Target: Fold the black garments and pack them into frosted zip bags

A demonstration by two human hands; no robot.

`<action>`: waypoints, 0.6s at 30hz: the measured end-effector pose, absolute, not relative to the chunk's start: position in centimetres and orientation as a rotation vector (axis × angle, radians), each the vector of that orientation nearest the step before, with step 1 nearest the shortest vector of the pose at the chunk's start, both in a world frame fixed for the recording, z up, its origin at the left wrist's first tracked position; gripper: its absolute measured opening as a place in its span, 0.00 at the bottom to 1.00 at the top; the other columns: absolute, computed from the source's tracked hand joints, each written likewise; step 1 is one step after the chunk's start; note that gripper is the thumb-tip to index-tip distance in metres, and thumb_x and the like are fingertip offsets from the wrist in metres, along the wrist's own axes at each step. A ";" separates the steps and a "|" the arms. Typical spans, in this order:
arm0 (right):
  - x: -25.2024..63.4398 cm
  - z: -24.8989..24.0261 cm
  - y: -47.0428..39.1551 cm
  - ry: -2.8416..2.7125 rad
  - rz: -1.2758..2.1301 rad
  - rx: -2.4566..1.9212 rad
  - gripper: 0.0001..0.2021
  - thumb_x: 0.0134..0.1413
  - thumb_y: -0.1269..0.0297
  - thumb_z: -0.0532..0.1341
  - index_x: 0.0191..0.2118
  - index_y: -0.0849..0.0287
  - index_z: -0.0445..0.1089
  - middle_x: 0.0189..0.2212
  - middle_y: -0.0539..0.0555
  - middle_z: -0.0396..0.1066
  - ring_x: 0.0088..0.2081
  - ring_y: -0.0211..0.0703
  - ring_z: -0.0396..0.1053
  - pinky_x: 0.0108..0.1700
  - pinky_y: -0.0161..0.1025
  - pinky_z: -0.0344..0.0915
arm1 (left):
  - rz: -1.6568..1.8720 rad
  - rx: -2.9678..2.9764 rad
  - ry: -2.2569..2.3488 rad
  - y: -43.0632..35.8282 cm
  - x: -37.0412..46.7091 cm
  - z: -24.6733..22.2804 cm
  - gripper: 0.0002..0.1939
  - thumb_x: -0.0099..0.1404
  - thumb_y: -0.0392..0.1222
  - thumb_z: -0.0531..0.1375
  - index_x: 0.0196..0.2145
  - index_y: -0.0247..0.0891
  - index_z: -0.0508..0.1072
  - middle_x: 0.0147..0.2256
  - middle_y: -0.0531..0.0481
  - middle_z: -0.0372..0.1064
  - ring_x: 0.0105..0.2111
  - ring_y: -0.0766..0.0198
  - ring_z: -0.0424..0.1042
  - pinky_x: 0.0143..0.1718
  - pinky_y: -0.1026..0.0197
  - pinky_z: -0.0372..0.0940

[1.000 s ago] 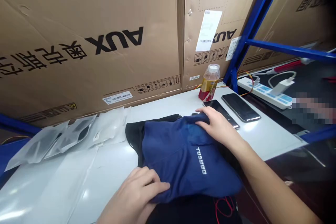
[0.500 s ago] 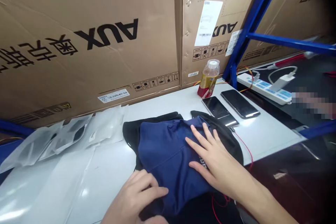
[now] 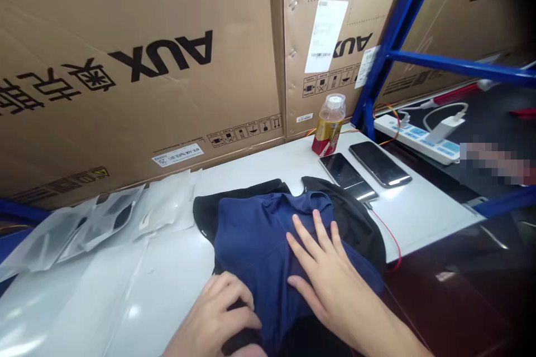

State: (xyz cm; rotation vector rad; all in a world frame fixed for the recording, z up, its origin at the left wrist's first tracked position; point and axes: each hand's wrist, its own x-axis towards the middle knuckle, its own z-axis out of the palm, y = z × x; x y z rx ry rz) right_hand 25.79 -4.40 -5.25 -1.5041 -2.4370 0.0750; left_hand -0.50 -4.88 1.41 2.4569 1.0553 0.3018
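Note:
A navy blue garment lies spread and wrinkled over a black garment on the white table. My right hand rests on the blue fabric, palm down with fingers spread. At the lower left edge of the cloth is my left hand, its fingers curled round dark fabric. What its fingertips grip is partly hidden.
Two phones and a bottle stand or lie behind the garments. Plastic bags are at the left. Large cartons line the back; a blue frame and power strip are right.
My right hand has slid toward the lower left over the blue garment. The blue fabric now extends further to the right, and my left hand's fingers have curled in more. The view has shifted slightly.

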 end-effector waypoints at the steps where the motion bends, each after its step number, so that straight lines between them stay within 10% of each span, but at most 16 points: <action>1: 26.1 -5.2 -4.1 -2.430 0.084 -1.510 0.31 0.72 0.53 0.56 0.74 0.56 0.58 0.78 0.58 0.38 0.76 0.79 0.32 0.68 0.78 0.56 | 0.301 2.467 1.048 -5.0 -0.6 1.4 0.10 0.68 0.48 0.70 0.32 0.43 0.77 0.37 0.51 0.75 0.39 0.60 0.74 0.40 0.60 0.72; 6: 28.0 -4.6 -1.8 -2.375 0.138 -1.613 0.28 0.75 0.52 0.52 0.74 0.51 0.58 0.77 0.54 0.42 0.76 0.77 0.32 0.67 0.83 0.51 | 0.444 2.420 1.079 -4.8 -1.4 1.6 0.13 0.75 0.40 0.60 0.30 0.40 0.71 0.33 0.50 0.74 0.37 0.61 0.74 0.40 0.61 0.71; 10: 28.0 -3.8 0.1 -2.359 0.121 -1.645 0.27 0.76 0.55 0.48 0.74 0.53 0.57 0.78 0.53 0.40 0.77 0.75 0.31 0.69 0.79 0.49 | 0.481 2.470 1.271 -3.5 -1.2 1.5 0.09 0.76 0.45 0.59 0.46 0.44 0.78 0.52 0.43 0.76 0.55 0.52 0.74 0.55 0.52 0.71; 13: 27.4 -4.4 1.3 -2.381 0.124 -1.684 0.28 0.76 0.55 0.49 0.75 0.57 0.57 0.78 0.58 0.39 0.76 0.75 0.33 0.71 0.76 0.49 | 0.325 2.533 1.449 -2.2 -0.3 -0.1 0.29 0.75 0.54 0.59 0.70 0.49 0.64 0.70 0.41 0.61 0.69 0.44 0.61 0.65 0.40 0.65; 18: 27.4 -5.8 2.9 -2.438 0.124 -1.696 0.31 0.75 0.50 0.52 0.76 0.53 0.52 0.78 0.60 0.38 0.76 0.74 0.36 0.71 0.75 0.48 | 0.147 2.560 1.570 -1.3 1.1 -3.8 0.39 0.76 0.62 0.55 0.76 0.48 0.49 0.76 0.42 0.46 0.74 0.40 0.49 0.68 0.33 0.58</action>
